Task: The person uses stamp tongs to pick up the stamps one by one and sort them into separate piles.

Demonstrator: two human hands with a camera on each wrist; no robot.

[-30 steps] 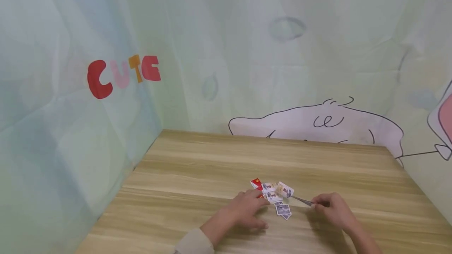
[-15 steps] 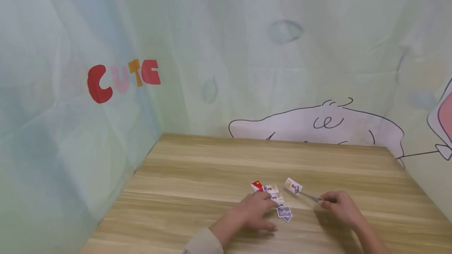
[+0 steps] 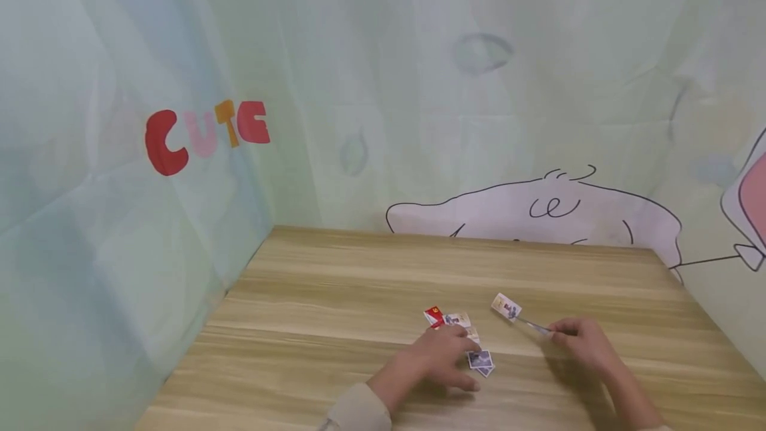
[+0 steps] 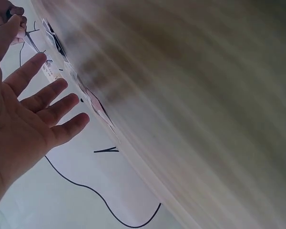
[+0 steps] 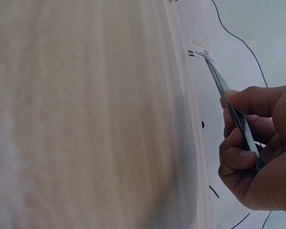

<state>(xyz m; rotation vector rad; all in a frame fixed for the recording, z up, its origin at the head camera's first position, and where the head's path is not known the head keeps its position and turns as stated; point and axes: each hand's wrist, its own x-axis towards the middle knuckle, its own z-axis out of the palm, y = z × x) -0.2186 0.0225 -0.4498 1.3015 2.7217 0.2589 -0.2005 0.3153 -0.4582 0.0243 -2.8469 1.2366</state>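
In the right wrist view my right hand [image 5: 262,143] grips metal tweezers [image 5: 236,112] between thumb and fingers. Their tips pinch a small stamp [image 3: 506,306], pale with a coloured print, raised off the table to the right of the others. Over the table, my left hand [image 3: 439,356] spreads its fingers with nothing held, as the left wrist view also shows. It partly covers a group of stamps: a red one [image 3: 434,316], pale printed ones [image 3: 459,320] and grey-purple ones [image 3: 480,360] that overlap near its fingertips.
The wood-grain table [image 3: 335,285] reaches back to a printed cloth backdrop [image 3: 371,85]. Another cloth wall with the letters CUTE [image 3: 206,135] stands along the left side.
My right hand has carried the stamp in the tweezers away from the group, to the right and farther back. My left hand has shifted slightly right over the stamps.
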